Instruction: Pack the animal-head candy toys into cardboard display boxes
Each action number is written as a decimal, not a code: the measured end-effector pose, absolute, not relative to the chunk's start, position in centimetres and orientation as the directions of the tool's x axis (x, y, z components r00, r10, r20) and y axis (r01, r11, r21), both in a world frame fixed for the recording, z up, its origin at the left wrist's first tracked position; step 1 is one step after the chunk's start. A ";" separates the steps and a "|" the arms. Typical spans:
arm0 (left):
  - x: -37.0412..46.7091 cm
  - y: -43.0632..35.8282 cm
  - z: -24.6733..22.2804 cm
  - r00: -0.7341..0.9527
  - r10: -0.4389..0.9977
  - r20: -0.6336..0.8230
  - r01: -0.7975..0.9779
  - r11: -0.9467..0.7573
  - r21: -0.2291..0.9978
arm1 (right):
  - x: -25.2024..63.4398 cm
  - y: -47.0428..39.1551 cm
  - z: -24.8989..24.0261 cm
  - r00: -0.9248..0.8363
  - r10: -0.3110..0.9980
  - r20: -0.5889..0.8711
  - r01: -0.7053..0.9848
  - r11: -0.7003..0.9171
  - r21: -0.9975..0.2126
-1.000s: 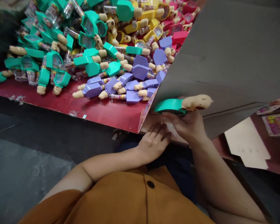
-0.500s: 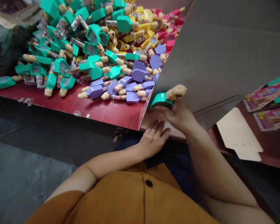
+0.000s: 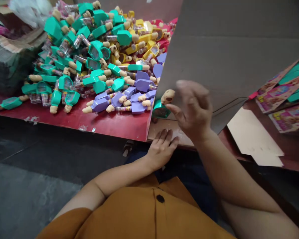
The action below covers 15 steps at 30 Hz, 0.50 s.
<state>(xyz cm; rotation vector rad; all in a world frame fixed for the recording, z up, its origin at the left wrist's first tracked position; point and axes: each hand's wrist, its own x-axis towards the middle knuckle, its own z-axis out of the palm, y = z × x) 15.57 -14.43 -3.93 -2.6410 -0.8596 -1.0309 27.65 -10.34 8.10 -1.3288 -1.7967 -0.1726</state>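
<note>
A green toy (image 3: 161, 109) with a tan, spotted figure on its end stands inside the cardboard box, near its front left corner. Beside it is my right hand (image 3: 194, 109), raised, with thumb and fingers apart and nothing held between them; the thumb tip is close to the tan figure. My left hand (image 3: 162, 148) lies palm down on the flat cardboard (image 3: 181, 134) at the front edge, fingers spread. To the left, a large pile of green, yellow, red and purple toys (image 3: 102, 99) covers the red table (image 3: 119, 127).
The tall cardboard panel (image 3: 229, 59) rises behind my right hand. At the right are pink printed packs (image 3: 289, 114) with green toys and loose tan cardboard sheets (image 3: 254, 136). A grey stacked bundle (image 3: 10, 66) sits at the far left.
My right hand has let go of the green toy and opened, lifting slightly. The toy now stands lower and further left. The view has shifted a little; my left hand stays in place.
</note>
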 end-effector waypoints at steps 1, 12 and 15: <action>15.6 -14.4 -4.0 0.586 0.457 0.669 0.577 -0.815 0.051 | 27.5 -10.0 8.4 -0.060 0.737 0.673 0.804 0.435 -0.406; 14.5 -14.7 -2.0 0.715 0.434 0.549 0.488 -0.871 0.053 | 26.6 -7.8 3.9 -0.008 0.482 0.876 0.812 0.514 -0.275; 10.9 -12.8 0.1 0.682 0.408 0.606 0.346 -0.911 0.225 | 28.8 -10.5 3.1 -0.015 0.573 0.819 0.787 0.512 -0.344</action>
